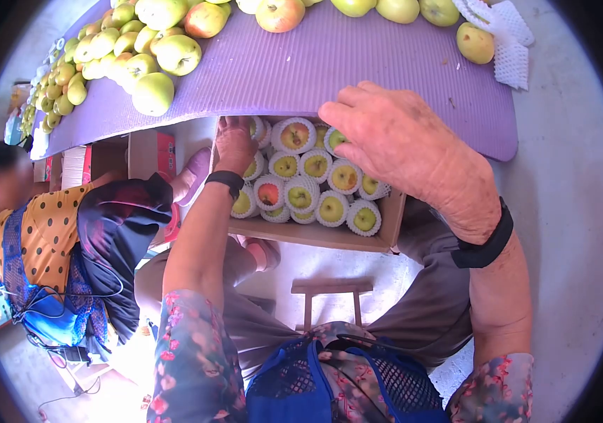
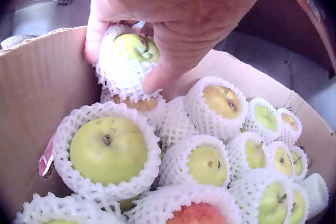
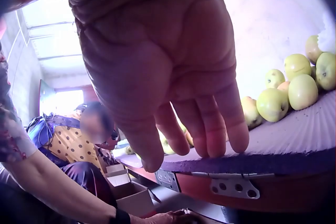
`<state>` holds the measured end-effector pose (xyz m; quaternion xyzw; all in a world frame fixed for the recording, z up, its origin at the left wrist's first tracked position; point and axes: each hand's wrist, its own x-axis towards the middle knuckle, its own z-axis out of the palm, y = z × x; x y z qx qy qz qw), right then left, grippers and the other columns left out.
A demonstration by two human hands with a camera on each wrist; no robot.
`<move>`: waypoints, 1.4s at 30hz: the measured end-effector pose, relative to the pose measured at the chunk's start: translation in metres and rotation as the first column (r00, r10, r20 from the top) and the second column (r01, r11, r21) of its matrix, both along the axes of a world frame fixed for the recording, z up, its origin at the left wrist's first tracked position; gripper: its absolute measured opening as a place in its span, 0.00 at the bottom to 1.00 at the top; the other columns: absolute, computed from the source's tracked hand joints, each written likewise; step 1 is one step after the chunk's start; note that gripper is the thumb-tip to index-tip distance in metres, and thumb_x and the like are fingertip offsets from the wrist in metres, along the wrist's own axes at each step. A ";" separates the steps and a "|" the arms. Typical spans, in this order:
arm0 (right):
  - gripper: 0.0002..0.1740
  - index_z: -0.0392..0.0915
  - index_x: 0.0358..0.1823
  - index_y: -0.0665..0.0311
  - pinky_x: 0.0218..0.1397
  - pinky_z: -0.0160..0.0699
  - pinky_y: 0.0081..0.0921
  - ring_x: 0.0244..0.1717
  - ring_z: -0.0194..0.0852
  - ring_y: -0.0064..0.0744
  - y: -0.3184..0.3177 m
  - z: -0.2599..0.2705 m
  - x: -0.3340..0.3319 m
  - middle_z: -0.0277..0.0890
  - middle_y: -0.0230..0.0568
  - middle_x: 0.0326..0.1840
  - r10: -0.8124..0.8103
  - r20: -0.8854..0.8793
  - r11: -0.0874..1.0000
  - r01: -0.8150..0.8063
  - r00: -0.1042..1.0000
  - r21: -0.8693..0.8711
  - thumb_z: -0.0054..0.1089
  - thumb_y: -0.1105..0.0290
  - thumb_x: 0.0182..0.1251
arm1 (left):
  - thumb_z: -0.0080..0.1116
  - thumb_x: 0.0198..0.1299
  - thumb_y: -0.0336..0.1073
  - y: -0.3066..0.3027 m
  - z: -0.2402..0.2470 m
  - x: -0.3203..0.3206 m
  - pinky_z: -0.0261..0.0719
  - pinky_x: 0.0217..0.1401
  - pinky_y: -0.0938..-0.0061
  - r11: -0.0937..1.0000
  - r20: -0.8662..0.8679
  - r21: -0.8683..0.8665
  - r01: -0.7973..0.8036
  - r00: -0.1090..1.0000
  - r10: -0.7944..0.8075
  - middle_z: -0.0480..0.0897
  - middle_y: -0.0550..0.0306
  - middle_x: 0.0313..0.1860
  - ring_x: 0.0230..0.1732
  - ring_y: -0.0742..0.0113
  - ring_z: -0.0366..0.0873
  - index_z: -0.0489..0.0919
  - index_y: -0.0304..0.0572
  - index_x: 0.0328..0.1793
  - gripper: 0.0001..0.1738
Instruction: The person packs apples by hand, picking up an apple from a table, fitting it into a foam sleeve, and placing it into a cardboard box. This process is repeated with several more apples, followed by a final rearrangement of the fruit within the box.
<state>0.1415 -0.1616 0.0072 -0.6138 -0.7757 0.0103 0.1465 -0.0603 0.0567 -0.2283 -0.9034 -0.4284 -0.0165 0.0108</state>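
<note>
My left hand (image 1: 235, 149) reaches into the far left corner of a cardboard box (image 1: 301, 236). In the left wrist view its thumb and fingers grip a green apple (image 2: 126, 58) wrapped in a white foam net. Beneath and around it sit several more netted apples (image 2: 108, 150), mostly yellow-green, one of them red. My right hand (image 1: 403, 144) hovers over the near edge of the purple-covered table (image 1: 259, 77), partly over the box. Seen from the right wrist, its fingers (image 3: 212, 124) hang down relaxed, and nothing is in the palm.
Loose unwrapped apples (image 1: 178, 55) are heaped along the table's far left and far side. Empty foam nets (image 1: 511, 53) lie at the far right beside an apple. Another person (image 1: 44, 233) sits at the left near more boxes (image 1: 150, 155). A small wooden stool (image 1: 331, 287) stands below.
</note>
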 end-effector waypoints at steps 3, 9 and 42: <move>0.15 0.73 0.42 0.65 0.46 0.82 0.34 0.45 0.76 0.40 0.000 -0.001 -0.001 0.73 0.40 0.38 -0.003 0.007 1.000 0.003 1.000 0.008 0.68 0.71 0.55 | 0.72 0.45 0.37 -0.007 0.013 0.004 0.70 0.69 0.55 0.997 0.009 -0.059 -0.055 0.998 0.056 0.66 0.41 0.68 0.67 0.39 0.65 0.63 0.46 0.72 0.46; 0.15 0.73 0.42 0.65 0.46 0.83 0.34 0.46 0.76 0.40 -0.003 0.000 0.000 0.73 0.41 0.39 -0.008 0.012 1.000 0.008 1.000 0.005 0.67 0.71 0.56 | 0.73 0.45 0.38 -0.015 0.027 0.005 0.72 0.68 0.54 0.985 0.094 -0.162 -0.061 0.993 0.077 0.64 0.41 0.70 0.68 0.37 0.64 0.64 0.48 0.72 0.45; 0.18 0.73 0.43 0.63 0.45 0.81 0.32 0.46 0.74 0.37 -0.002 0.000 -0.002 0.71 0.37 0.40 -0.014 0.086 1.000 0.016 0.996 -0.017 0.70 0.72 0.52 | 0.56 0.50 0.22 -0.008 -0.011 0.008 0.79 0.61 0.56 0.951 0.064 0.007 0.309 0.949 -0.309 0.64 0.41 0.67 0.63 0.39 0.70 0.65 0.58 0.75 0.42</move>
